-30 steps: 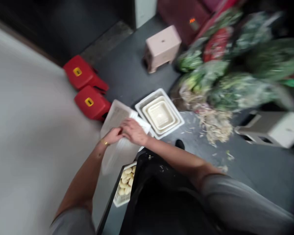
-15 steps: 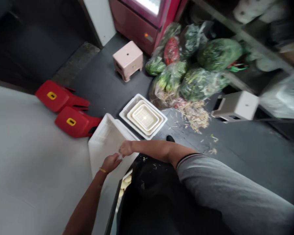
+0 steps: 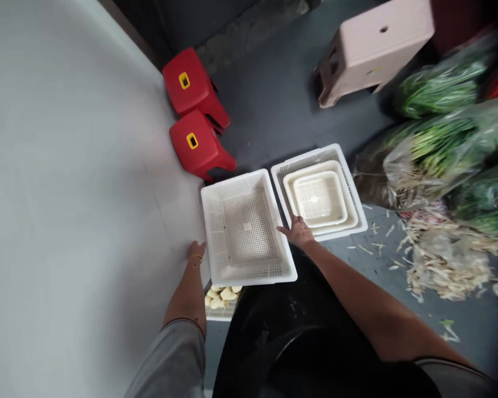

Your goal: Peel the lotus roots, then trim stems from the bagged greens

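Note:
A large white perforated basket (image 3: 249, 226) is between my hands, its inside bare. My left hand (image 3: 196, 250) is beside its left wall, fingers apart, with a yellow band at the wrist. By the opposite rim, my right hand (image 3: 299, 231) has its thumb and fingers spread, the thumb at the rim and the other fingers near the nested baskets. Those smaller cream baskets (image 3: 319, 196) sit inside another white basket (image 3: 359, 213). Pale peeled pieces (image 3: 222, 297) lie in a basket partly hidden below the large one.
Two red stools (image 3: 201, 145) stand by the white wall (image 3: 87, 166). A pink stool (image 3: 382, 44) is at the upper right. Bagged green vegetables (image 3: 444, 143) and a heap of pale scraps (image 3: 448, 260) lie on the floor to the right.
My hands, close together over the tilted basket before, have moved apart to its two sides. The basket now faces up more fully. The view has shifted left and closer to the floor.

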A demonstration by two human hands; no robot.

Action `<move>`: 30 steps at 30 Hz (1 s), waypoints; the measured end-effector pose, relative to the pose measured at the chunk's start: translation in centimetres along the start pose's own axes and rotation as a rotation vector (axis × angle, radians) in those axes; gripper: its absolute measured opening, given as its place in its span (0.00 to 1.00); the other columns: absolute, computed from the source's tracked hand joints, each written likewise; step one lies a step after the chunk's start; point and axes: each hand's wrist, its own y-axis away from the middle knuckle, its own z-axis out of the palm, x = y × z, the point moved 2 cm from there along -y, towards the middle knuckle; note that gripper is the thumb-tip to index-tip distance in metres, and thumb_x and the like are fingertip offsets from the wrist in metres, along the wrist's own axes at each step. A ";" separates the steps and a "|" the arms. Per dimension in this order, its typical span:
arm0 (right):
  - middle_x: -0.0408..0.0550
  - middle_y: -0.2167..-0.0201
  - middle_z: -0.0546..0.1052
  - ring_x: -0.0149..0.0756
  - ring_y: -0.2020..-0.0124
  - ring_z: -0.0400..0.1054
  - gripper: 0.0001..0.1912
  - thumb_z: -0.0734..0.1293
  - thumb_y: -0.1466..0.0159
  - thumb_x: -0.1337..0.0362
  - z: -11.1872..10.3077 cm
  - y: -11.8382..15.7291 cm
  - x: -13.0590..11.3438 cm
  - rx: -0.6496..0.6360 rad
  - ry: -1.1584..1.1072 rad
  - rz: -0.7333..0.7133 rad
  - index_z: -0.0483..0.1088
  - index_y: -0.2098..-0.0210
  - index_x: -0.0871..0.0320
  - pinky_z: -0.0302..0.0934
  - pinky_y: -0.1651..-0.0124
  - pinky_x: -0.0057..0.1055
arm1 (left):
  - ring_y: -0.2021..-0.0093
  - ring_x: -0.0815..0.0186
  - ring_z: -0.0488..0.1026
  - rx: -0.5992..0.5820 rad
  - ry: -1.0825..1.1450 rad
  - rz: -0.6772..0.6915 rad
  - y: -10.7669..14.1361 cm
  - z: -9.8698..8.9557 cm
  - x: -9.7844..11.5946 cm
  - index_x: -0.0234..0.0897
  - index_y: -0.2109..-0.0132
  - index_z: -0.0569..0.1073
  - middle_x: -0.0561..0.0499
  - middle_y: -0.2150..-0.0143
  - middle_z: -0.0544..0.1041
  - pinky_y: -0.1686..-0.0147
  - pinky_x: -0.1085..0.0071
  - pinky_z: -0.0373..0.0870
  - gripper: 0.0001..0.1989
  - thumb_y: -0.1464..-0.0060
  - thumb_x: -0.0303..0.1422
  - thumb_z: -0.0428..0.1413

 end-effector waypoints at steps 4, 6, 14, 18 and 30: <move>0.67 0.43 0.65 0.51 0.41 0.62 0.41 0.68 0.41 0.46 3.7 -6.7 0.2 -0.048 -0.091 0.142 0.57 0.40 0.69 0.58 0.42 0.39 | 0.43 0.50 0.71 -0.041 0.036 -0.060 -3.6 5.9 0.8 0.26 0.46 0.69 0.29 0.45 0.73 0.50 0.65 0.67 0.22 0.41 0.39 0.53; 0.66 0.46 0.67 0.51 0.43 0.63 0.36 0.68 0.40 0.49 6.5 -8.7 0.3 -0.065 -0.063 0.121 0.59 0.42 0.68 0.58 0.43 0.39 | 0.44 0.50 0.72 -0.035 0.043 -0.084 -5.3 8.0 1.1 0.27 0.47 0.69 0.30 0.47 0.74 0.51 0.64 0.68 0.21 0.41 0.39 0.54; 0.63 0.46 0.66 0.49 0.43 0.63 0.27 0.63 0.39 0.62 10.9 -11.7 0.7 -0.028 0.006 0.114 0.55 0.43 0.65 0.58 0.45 0.38 | 0.48 0.46 0.72 -0.026 -0.095 -0.034 -8.7 8.9 0.5 0.30 0.52 0.72 0.31 0.50 0.75 0.54 0.61 0.67 0.18 0.43 0.39 0.54; 0.64 0.51 0.70 0.49 0.47 0.67 0.26 0.65 0.42 0.68 8.9 -12.0 0.5 -0.030 -0.003 0.183 0.58 0.46 0.68 0.61 0.47 0.38 | 0.59 0.57 0.75 -0.059 -0.118 0.031 -7.7 7.9 0.1 0.34 0.61 0.72 0.42 0.61 0.77 0.63 0.68 0.65 0.14 0.45 0.42 0.55; 0.60 0.55 0.75 0.48 0.52 0.70 0.24 0.65 0.43 0.65 5.5 -12.5 -0.1 -0.049 -0.008 0.109 0.64 0.48 0.65 0.64 0.51 0.39 | 0.75 0.70 0.59 0.113 0.043 0.085 -3.3 3.1 -1.0 0.39 0.76 0.60 0.57 0.79 0.61 0.73 0.73 0.54 0.13 0.53 0.38 0.55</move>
